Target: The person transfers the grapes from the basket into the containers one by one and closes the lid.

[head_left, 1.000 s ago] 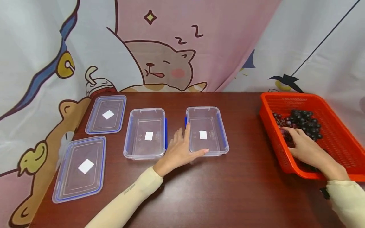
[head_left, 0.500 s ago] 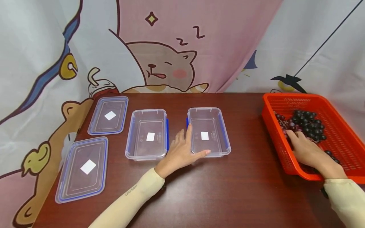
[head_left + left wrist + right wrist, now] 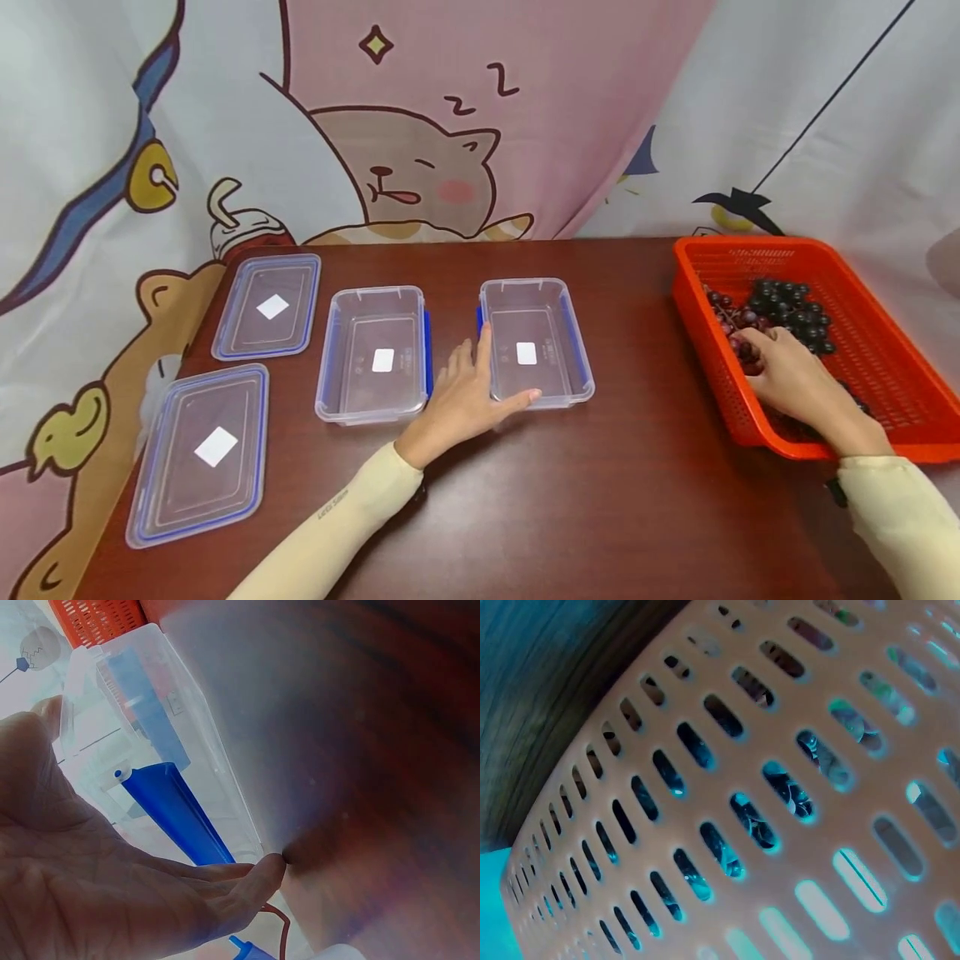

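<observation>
My left hand (image 3: 463,400) lies with fingers extended at the near left corner of the right clear plastic food container (image 3: 534,342), its thumb over the near rim. In the left wrist view, that container's blue side clip (image 3: 180,814) shows beyond my fingers. My right hand (image 3: 802,387) reaches into the orange slotted basket (image 3: 900,367), its fingers and thumb curled onto a bunch of red grapes (image 3: 748,350) by the left wall. A bunch of black grapes (image 3: 795,308) lies beyond it. In the right wrist view, the basket wall (image 3: 705,772) hides that hand.
A second clear container (image 3: 375,354) with a blue clip stands left of my left hand. Two clear lids with blue seals, the far one (image 3: 270,304) and the near one (image 3: 202,454), lie at the table's left. A printed curtain (image 3: 420,125) hangs behind the table.
My right hand shifts slightly within the basket and its fingers draw in on the red grapes. The left hand stays at the right container. The head view swings slightly.
</observation>
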Tool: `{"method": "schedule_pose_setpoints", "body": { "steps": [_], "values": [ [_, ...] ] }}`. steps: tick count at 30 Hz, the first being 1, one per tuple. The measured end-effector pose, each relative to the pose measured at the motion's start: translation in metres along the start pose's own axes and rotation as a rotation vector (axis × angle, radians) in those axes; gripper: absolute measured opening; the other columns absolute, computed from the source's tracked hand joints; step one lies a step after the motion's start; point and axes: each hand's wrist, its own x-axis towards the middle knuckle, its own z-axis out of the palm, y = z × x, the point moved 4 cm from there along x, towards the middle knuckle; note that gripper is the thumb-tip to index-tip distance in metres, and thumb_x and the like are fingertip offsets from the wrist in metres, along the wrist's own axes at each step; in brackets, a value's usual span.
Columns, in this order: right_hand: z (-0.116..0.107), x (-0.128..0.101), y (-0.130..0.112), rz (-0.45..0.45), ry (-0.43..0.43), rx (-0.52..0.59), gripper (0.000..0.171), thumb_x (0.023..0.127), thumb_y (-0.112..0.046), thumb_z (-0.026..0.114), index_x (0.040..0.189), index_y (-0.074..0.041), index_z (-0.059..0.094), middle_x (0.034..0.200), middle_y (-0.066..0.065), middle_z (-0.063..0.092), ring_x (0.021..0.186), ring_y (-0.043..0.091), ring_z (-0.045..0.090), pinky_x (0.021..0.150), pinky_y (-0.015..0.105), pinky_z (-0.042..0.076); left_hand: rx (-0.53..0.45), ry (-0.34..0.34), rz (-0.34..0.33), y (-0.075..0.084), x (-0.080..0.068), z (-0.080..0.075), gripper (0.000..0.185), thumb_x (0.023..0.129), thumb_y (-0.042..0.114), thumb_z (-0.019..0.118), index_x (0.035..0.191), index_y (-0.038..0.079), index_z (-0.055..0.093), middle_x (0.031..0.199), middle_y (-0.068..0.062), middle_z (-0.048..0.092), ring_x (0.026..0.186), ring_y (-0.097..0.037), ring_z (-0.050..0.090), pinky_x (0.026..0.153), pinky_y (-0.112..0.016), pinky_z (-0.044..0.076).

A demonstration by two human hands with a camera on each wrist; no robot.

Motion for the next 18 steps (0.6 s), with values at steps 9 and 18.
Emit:
{"method": "schedule_pose_setpoints", "body": {
  "steps": [9,18],
  "values": [
    [-0.017,0.003,-0.004,0.066,0.133,0.069,0.037,0.087,-0.015,0.091,0.113,-0.004,0.067,0.094,0.019,0.066,0.079,0.03,0.06,0.063,0.036,0.049,-0.007,0.009,0.005,-0.001,-0.003,-0.006,0.129,0.09,0.083,0.066,0.177,0.012,0.0,0.17,-0.036,0.026,0.158,-0.05,0.026,0.123,-0.07,0.025],
    [-0.032,-0.015,0.0,0.193,0.216,0.225,0.024,0.096,-0.016,0.086,0.114,-0.009,0.073,0.098,0.017,0.077,0.074,-0.012,0.056,0.067,0.004,0.041,-0.004,0.01,0.023,0.001,-0.001,-0.003,0.129,0.091,0.082,0.066,0.177,0.012,0.001,0.169,-0.037,0.029,0.157,-0.052,0.028,0.121,-0.073,0.026]
  ]
}}
